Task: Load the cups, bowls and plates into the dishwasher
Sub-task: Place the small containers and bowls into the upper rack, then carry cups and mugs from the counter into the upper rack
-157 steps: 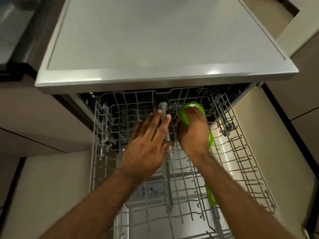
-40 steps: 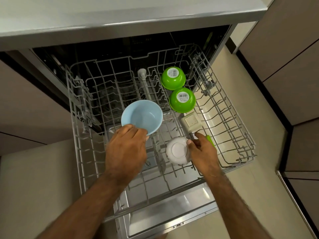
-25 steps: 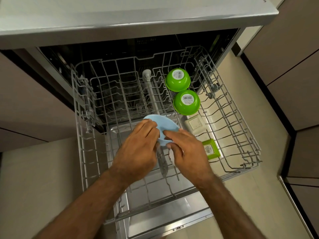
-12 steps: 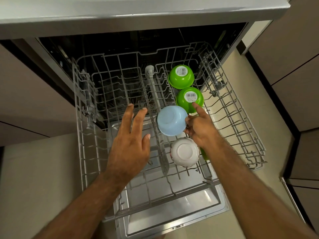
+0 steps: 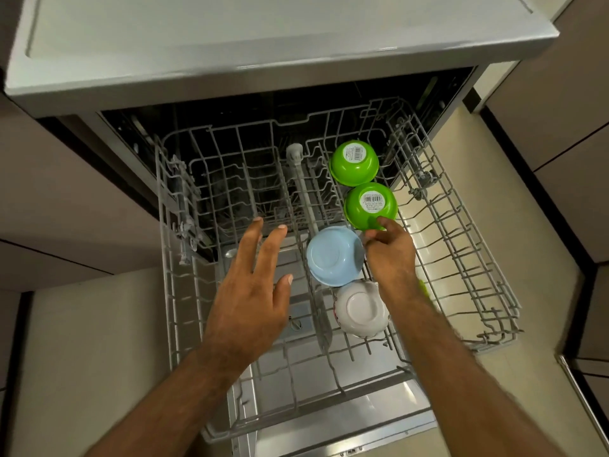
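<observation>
Upside down in the dishwasher's pulled-out rack point(image 5: 461, 252), the blue bowl point(image 5: 333, 255) lies between a green bowl point(image 5: 370, 206) and a white bowl point(image 5: 361, 308). My right hand point(image 5: 390, 255) curls at its rim, whether gripping I cannot tell. My left hand point(image 5: 253, 291) hovers beside it, fingers spread.

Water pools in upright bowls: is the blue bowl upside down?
Upside down, slightly tilted: the blue bowl shows its base ring, mouth hidden underneath.

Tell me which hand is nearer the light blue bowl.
Right. The right hand is at the right edge of the light blue bowl, fingertips against it. The left hand hovers open to the bowl's left, not touching it.
</observation>
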Available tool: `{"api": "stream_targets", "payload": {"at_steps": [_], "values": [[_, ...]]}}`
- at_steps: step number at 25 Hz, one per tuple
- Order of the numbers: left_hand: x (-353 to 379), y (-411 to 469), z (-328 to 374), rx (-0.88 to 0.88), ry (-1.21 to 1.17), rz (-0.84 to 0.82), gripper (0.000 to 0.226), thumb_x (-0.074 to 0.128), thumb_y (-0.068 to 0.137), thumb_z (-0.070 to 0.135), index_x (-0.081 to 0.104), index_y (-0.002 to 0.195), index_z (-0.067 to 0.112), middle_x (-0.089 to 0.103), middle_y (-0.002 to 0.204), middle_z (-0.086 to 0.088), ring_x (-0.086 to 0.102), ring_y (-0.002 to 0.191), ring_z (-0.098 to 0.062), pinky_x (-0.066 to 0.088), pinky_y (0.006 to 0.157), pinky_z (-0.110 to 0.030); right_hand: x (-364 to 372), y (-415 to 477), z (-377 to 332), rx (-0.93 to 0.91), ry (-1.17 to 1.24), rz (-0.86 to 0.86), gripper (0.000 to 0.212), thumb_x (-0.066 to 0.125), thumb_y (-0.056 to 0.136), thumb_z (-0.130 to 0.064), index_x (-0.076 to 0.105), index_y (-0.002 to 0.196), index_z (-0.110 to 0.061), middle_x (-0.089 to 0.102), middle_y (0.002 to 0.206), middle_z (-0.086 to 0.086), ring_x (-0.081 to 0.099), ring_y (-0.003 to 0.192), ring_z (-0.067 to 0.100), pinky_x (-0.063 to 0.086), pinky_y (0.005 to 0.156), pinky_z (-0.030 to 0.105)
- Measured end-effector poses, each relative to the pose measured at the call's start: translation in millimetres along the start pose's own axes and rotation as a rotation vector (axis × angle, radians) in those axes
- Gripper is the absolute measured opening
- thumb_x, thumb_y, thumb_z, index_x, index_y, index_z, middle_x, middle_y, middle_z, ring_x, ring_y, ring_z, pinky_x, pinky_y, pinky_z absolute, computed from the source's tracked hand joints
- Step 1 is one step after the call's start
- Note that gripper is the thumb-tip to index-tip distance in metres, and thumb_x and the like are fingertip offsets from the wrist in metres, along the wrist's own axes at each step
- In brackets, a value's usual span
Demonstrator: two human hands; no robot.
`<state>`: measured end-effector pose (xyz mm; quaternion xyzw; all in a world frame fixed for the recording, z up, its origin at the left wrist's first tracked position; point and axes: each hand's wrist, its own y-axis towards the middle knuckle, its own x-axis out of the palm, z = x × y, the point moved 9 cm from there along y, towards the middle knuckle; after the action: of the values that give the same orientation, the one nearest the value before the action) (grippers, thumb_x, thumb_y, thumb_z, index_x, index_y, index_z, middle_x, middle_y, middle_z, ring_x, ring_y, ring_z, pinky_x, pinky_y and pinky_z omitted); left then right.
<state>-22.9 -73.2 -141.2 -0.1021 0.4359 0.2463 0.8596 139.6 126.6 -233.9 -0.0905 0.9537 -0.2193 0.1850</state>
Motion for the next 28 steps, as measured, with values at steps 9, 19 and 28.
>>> {"api": "stream_targets", "payload": {"at_steps": [9, 19, 28], "values": [[-85, 0, 32, 0.053, 0.369, -0.055, 0.086, 0.050, 0.100, 0.051, -0.001, 0.164, 0.024, -0.009, 0.172, 0.004, -0.013, 0.157, -0.015, 0.001, 0.128, -0.043, 24, -112, -124, -0.355, -0.195, -0.181, 0.037, 0.073, 0.090, -0.014, 0.066, 0.126, -0.021, 0.069, 0.108, -0.009, 0.064, 0.099, 0.007, 0.049, 0.088, 0.021], [-303, 1, 96, -0.002, 0.433, 0.114, 0.083, 0.043, 0.103, 0.056, -0.002, 0.164, 0.021, -0.007, 0.172, -0.001, -0.013, 0.157, -0.017, -0.001, 0.129, -0.042, 63, -282, -332, -0.700, -0.204, -0.507, 0.047, 0.075, 0.090, -0.026, 0.060, 0.134, -0.023, 0.067, 0.121, -0.011, 0.062, 0.112, 0.002, 0.053, 0.093, 0.025], [-468, -50, 105, -0.115, 0.462, 0.322, 0.090, 0.054, 0.100, 0.050, -0.004, 0.164, 0.024, -0.003, 0.172, 0.001, -0.011, 0.157, -0.017, -0.002, 0.127, -0.039, 98, -426, -450, -1.046, -0.397, -0.641, 0.074, 0.073, 0.090, -0.034, 0.037, 0.153, -0.022, 0.045, 0.155, 0.000, 0.043, 0.140, 0.017, 0.040, 0.114, 0.039]]}}
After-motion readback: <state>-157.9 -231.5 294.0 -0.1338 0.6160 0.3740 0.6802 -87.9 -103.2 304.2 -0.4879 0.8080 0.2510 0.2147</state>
